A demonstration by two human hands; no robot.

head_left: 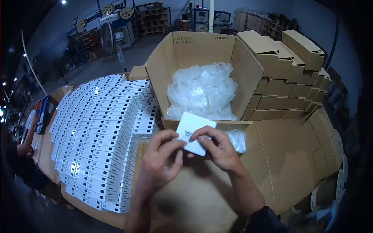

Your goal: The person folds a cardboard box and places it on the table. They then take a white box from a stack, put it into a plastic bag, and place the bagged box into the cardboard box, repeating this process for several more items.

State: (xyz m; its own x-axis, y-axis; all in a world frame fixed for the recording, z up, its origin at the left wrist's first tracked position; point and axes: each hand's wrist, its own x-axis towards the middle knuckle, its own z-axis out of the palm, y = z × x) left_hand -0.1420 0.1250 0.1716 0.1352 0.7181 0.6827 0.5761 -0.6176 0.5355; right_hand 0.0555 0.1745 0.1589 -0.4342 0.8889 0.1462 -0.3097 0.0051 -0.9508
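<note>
A small flat white box with grey printed lettering is held tilted over the table, in front of a large open carton. My right hand grips its right side, thumb lying across the printed face. At the lower left edge, the thumb and fingertips of my left hand close on the same box. Clear plastic bags are heaped inside the carton, and a few more lie just past my right hand.
Rows of stacked white boxes cover the table's left side. Folded brown cartons are piled at the back right. Brown cardboard covers the tabletop at right. A co-worker's arm shows at far left.
</note>
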